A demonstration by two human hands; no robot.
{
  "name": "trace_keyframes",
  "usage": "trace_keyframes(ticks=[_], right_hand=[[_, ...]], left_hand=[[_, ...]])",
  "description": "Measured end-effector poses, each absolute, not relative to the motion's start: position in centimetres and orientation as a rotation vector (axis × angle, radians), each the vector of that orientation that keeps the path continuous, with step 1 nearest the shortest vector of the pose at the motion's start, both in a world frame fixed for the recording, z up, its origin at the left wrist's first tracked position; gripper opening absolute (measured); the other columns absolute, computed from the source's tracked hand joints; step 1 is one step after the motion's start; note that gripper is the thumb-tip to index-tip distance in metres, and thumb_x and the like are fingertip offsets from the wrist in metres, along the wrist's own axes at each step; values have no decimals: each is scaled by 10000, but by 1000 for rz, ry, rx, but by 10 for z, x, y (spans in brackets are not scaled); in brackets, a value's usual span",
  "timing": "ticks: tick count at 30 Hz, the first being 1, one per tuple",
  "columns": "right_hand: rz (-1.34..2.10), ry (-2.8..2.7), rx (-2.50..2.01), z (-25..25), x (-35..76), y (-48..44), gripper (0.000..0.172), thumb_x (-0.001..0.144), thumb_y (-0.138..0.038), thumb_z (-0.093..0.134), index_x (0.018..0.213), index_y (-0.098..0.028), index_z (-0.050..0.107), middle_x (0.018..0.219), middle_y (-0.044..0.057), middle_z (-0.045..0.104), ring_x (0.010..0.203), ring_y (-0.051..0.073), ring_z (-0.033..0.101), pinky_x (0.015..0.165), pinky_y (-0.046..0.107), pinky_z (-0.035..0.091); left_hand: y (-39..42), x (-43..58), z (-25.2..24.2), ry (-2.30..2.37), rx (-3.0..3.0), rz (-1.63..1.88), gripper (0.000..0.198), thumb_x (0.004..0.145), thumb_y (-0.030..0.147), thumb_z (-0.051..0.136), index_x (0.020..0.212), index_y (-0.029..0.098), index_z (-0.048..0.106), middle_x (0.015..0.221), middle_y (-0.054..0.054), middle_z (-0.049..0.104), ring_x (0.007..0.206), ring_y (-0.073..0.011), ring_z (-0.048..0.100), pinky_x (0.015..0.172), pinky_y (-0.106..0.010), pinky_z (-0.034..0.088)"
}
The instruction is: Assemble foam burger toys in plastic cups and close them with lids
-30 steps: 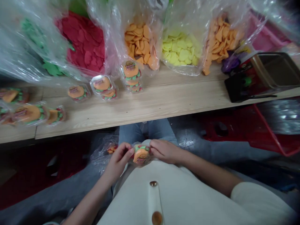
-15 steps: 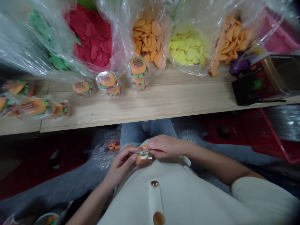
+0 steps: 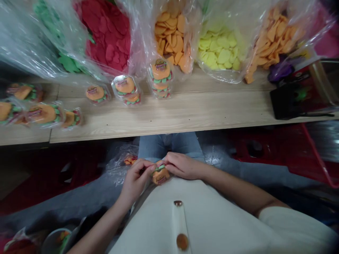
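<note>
the left hand (image 3: 136,180) and right hand (image 3: 182,166) both close their grip on a wrapped burger-shaped gummy (image 3: 160,175)

Bags (image 3: 164,38) line the far side of the counter (image 3: 159,120) at 12 o'clock, packs (image 3: 124,90) before them at 10; a tray (image 3: 299,102) sits at 2. At 6 o'clock, one pack (image 3: 160,175) between left grip (image 3: 135,180) and right grip (image 3: 182,165), a loose bag (image 3: 119,169) at its left.
</note>
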State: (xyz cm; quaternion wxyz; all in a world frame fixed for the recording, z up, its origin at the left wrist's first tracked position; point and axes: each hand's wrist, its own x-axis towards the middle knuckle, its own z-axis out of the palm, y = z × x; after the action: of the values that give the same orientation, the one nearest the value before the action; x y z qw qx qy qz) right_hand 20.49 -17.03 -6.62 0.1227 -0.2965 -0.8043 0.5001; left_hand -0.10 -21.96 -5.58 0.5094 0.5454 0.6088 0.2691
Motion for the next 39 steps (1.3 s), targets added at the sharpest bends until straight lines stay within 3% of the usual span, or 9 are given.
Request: trace_keyframes(ticks=[9, 11, 13, 16, 19, 23, 33, 39], right_hand=[[1756, -1909, -944, -94, 196, -156, 192, 902, -281, 344, 750, -181, 408, 690, -30, 437, 637, 91, 407, 607, 208, 351], [1843, -1872, -911, -97, 196, -145, 195, 902, -297, 345, 757, -182, 406, 675, -38, 438, 626, 87, 410, 601, 206, 351], [1924, -1859, -885, -100, 195, -136, 198, 903, -304, 341, 761, -182, 406, 658, -44, 442, 615, 85, 417, 594, 203, 352], [1963, -1866, -976, -105, 192, -128, 205, 903, -311, 342, 762, -182, 418, 657, -44, 447, 610, 85, 422, 586, 202, 349], [1854, -1922, -1308, -106, 192, -136, 262, 911, -349, 317, 746, -182, 433, 631, -37, 452, 584, 92, 422, 565, 212, 327], [1539, -2031, -1624, -99, 199, -164, 283, 917, -343, 304, 717, -184, 426, 642, -16, 471, 601, 103, 433, 563, 225, 291], [1344, -2082, -1405, -82, 217, -176, 159, 903, -245, 286, 787, -195, 383, 744, 5, 464, 676, 125, 438, 634, 243, 356], [1363, -2342, -1150, -80, 223, -161, 126, 892, -239, 329, 843, -177, 427, 807, 33, 502, 713, 134, 452, 651, 253, 372]], left_hand=[[-195, 5, -60, 1460, 942, 612, 236, 756, 380, 561, 714, 150, 590, 644, 9, 534, 609, -103, 473, 560, -203, 397], [-186, 4, -58, 1352, 857, 553, 249, 753, 392, 565, 852, 165, 584, 759, -2, 568, 671, -113, 516, 572, -204, 427], [-181, 4, -57, 1233, 773, 467, 383, 702, 378, 630, 1028, 199, 538, 915, -25, 592, 759, -143, 557, 577, -217, 457], [-177, 9, -62, 1196, 702, 417, 557, 623, 338, 709, 1121, 209, 497, 949, -34, 606, 746, -152, 578, 529, -209, 459], [-180, 19, -71, 1260, 641, 493, 523, 646, 357, 692, 1111, 196, 517, 929, -34, 614, 684, -130, 579, 498, -195, 448], [-191, 28, -77, 1277, 530, 595, 500, 650, 339, 695, 1093, 176, 530, 926, -41, 634, 707, -129, 597, 596, -214, 476], [-205, 46, -66, 1425, 848, 818, 464, 650, 320, 686, 1059, 189, 511, 1003, -36, 593, 893, -168, 560, 802, -283, 441], [-183, 25, -55, 1187, 898, 619, 283, 711, 338, 632, 935, 185, 555, 918, -24, 596, 867, -166, 554, 770, -276, 434]])
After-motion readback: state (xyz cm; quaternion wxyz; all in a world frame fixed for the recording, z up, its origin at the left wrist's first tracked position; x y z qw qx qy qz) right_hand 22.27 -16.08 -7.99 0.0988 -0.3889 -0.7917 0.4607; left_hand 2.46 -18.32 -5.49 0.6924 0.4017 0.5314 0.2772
